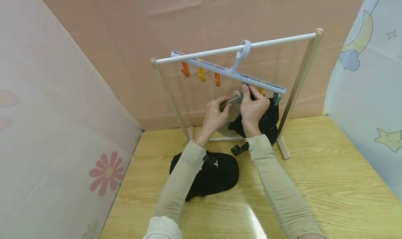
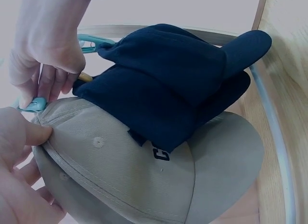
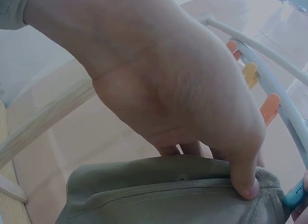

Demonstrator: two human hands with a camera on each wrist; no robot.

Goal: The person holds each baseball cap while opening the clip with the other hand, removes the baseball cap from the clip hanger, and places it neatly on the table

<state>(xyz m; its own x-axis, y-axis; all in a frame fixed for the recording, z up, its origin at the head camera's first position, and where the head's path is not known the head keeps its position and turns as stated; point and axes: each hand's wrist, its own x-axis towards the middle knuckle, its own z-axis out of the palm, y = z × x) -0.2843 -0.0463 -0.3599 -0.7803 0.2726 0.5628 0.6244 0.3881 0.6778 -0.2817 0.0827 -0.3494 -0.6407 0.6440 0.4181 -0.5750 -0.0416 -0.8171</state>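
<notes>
A beige cap hangs below the hanger with its brim downward. My left hand pinches the edge of this cap, thumb on the sweatband side, as the right wrist view also shows. At that same edge my right hand pinches a teal clip on the hanger bar. Dark cloth caps, with two brims showing, hang just right of the beige one. Another teal clip and a yellow clip are above them. The hands partly cover the beige cap in the head view.
The pale blue hanger hooks over the white rail of a wooden stand. On its left half are an orange clip, a yellow clip and another orange clip. A black cap lies on the table beneath my left forearm.
</notes>
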